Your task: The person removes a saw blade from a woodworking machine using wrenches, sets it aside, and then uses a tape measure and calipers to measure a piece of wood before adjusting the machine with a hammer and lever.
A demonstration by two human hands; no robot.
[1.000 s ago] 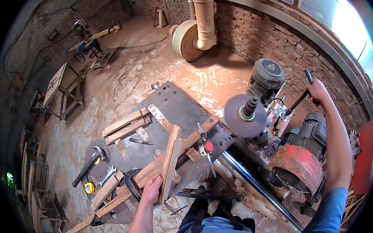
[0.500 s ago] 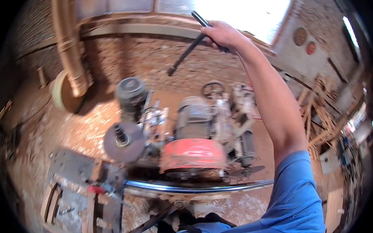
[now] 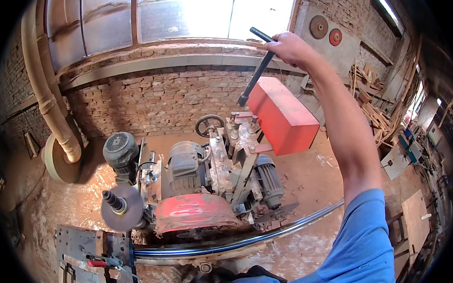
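My right hand, at the end of my raised and outstretched arm, is closed on a dark T-handle socket wrench. One end of the crossbar sticks out past my fingers, and the long shaft slants down to the left. Its socket end hangs just above the metal machine head, close to a red box-shaped cover; I cannot tell whether it touches anything. The cover is fixed beside bolts and plates. My left hand is out of view.
Left of the head stand a grey motor, a red rounded guard and a bare disc on a spindle. Shiny rails run across the front. Clamps lie on a metal table. Wood scraps pile up at right.
The view has swung to the right, so the machine appears further left and the red box-shaped cover shows. My right hand still grips the socket wrench, whose socket end is now nearer the machine head.
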